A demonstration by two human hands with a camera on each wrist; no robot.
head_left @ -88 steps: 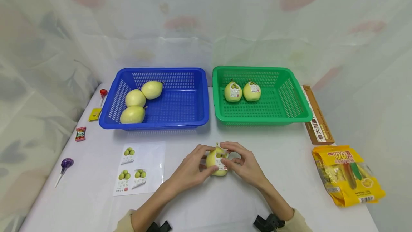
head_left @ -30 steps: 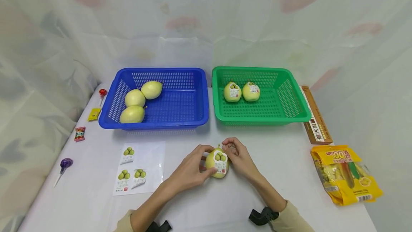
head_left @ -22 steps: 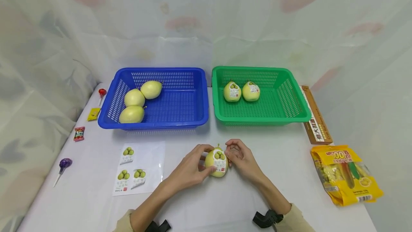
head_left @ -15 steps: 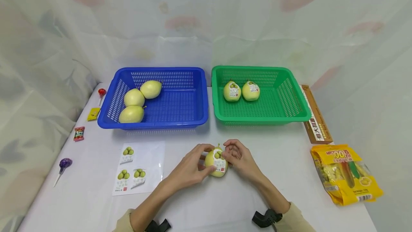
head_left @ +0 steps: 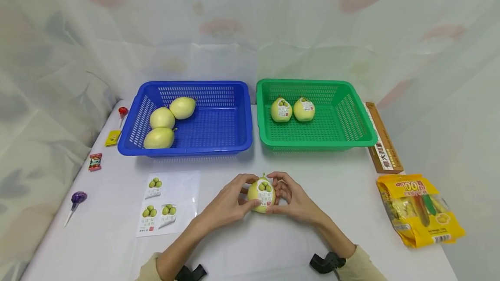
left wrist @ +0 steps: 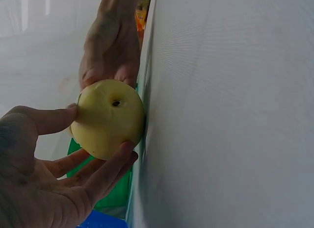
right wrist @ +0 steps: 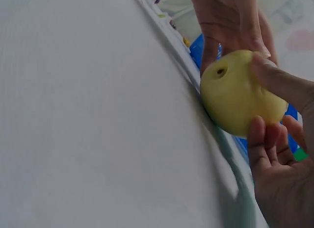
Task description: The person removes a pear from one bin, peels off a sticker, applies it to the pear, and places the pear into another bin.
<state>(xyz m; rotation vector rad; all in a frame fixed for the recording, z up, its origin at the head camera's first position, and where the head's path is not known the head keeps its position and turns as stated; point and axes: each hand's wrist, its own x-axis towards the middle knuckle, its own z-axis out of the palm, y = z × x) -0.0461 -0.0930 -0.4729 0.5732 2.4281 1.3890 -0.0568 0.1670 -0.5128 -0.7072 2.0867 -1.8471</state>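
Observation:
Between both hands is a pale yellow-green pear (head_left: 253, 192), stem up, over the white table in front of the baskets. A white sticker (head_left: 265, 191) printed with green pears lies on its front. My left hand (head_left: 229, 201) holds the pear's left side, its thumb at the sticker's lower left edge. From the other side my right hand (head_left: 295, 201) grips it, thumb low and fingers curving behind. The wrist views show the pear's bare underside (left wrist: 105, 125) with its dark hollow; left fingers and thumb (left wrist: 56, 119) touch it, as does the right thumb (right wrist: 282, 81).
A sticker sheet (head_left: 183, 198) with several pear stickers lies at left. Behind are a blue basket (head_left: 212, 129) with three plain pears and a green basket (head_left: 332, 125) with two stickered ones. Sweets and lollipops (head_left: 79, 197) line the left; a brown box (head_left: 384, 142) and yellow bag (head_left: 422, 211) stand right.
My right hand has shifted from the sticker's upper right edge to a grip on the pear's right side, thumb now lower. The sticker, earlier partly covered by fingers, shows almost whole.

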